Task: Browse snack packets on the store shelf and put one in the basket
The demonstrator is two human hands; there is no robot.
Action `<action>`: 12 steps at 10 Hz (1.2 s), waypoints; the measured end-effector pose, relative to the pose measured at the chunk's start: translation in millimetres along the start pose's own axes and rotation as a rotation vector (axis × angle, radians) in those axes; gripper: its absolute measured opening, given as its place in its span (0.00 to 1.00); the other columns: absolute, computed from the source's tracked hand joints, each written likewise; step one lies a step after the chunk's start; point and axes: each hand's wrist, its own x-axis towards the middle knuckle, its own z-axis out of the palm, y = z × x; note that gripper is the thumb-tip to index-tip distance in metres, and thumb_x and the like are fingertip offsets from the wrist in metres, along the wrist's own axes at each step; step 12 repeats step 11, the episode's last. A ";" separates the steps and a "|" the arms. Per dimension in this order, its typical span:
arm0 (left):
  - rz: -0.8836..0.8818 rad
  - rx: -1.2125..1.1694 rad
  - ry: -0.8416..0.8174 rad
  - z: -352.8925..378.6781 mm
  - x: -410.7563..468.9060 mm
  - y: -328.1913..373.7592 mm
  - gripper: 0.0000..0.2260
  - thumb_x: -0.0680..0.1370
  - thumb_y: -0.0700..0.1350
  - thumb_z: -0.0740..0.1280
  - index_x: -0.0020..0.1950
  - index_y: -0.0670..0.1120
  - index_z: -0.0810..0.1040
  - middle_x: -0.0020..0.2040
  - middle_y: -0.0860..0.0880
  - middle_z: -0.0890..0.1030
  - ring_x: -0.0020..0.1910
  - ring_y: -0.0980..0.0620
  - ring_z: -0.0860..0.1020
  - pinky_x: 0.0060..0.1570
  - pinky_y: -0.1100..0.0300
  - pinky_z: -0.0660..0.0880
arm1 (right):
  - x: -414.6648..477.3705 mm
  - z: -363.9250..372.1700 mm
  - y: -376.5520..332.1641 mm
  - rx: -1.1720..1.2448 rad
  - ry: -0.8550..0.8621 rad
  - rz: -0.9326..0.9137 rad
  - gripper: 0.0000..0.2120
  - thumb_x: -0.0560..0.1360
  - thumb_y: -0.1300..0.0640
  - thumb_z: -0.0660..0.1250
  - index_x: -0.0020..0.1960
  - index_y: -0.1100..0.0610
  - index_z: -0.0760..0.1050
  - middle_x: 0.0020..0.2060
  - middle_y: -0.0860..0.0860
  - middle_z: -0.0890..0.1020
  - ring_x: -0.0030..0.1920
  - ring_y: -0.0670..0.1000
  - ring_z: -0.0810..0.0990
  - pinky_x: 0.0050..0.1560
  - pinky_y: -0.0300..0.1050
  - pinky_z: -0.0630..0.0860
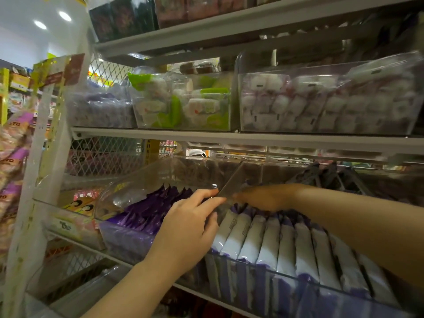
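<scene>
The clear divider [231, 177] was steadied by the left hand [188, 228], fingers laid nearly straight against it, seemingly to open access. Just right of it, the right hand [263, 197] was dipped among white-and-purple packets [284, 239], its fingers hidden, grip untellable. No basket was seen.

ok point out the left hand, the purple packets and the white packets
left hand [188, 228], head view, back of the hand
purple packets [146, 211], head view, tops of the row in the clear bin
white packets [284, 244], head view, upper face of a middle packet
</scene>
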 end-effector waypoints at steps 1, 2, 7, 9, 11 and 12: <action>-0.021 0.138 0.031 -2.1 6.8 6.2 0.14 0.79 0.46 0.63 0.64 0.54 0.78 0.63 0.57 0.76 0.62 0.56 0.71 0.66 0.58 0.62 | -47.1 -19.2 12.0 -0.262 0.065 0.069 0.21 0.78 0.39 0.57 0.68 0.45 0.69 0.63 0.49 0.75 0.56 0.51 0.74 0.56 0.44 0.70; 0.003 0.157 0.017 4.5 16.1 29.5 0.14 0.78 0.45 0.64 0.63 0.52 0.78 0.61 0.54 0.75 0.64 0.53 0.70 0.69 0.54 0.64 | -103.2 -26.3 34.5 -0.426 0.251 0.158 0.28 0.73 0.36 0.60 0.72 0.41 0.62 0.71 0.46 0.68 0.65 0.53 0.70 0.63 0.47 0.70; -0.066 0.087 -0.450 108.2 99.1 95.1 0.32 0.79 0.40 0.64 0.77 0.59 0.54 0.75 0.46 0.65 0.72 0.44 0.67 0.69 0.49 0.66 | -114.2 -31.5 76.7 -0.288 0.082 0.283 0.17 0.76 0.52 0.65 0.63 0.58 0.75 0.58 0.56 0.80 0.55 0.56 0.79 0.55 0.47 0.77; -0.040 0.200 -0.569 84.5 102.8 97.2 0.33 0.78 0.42 0.65 0.78 0.57 0.53 0.77 0.47 0.61 0.72 0.42 0.66 0.68 0.46 0.67 | -143.9 -42.1 63.9 -0.166 0.159 0.222 0.22 0.74 0.50 0.66 0.67 0.52 0.71 0.61 0.53 0.78 0.57 0.54 0.78 0.57 0.51 0.77; 0.062 -0.254 0.017 -6.2 60.8 138.5 0.21 0.78 0.43 0.66 0.69 0.58 0.69 0.61 0.59 0.76 0.59 0.65 0.73 0.60 0.68 0.70 | -230.2 -59.9 28.1 0.102 0.553 -0.065 0.20 0.71 0.39 0.63 0.63 0.38 0.73 0.48 0.34 0.81 0.48 0.34 0.80 0.46 0.30 0.78; 0.062 -0.254 0.017 -6.2 60.8 138.5 0.21 0.78 0.43 0.66 0.69 0.58 0.69 0.61 0.59 0.76 0.59 0.65 0.73 0.60 0.68 0.70 | -230.2 -59.9 28.1 0.102 0.553 -0.065 0.20 0.71 0.39 0.63 0.63 0.38 0.73 0.48 0.34 0.81 0.48 0.34 0.80 0.46 0.30 0.78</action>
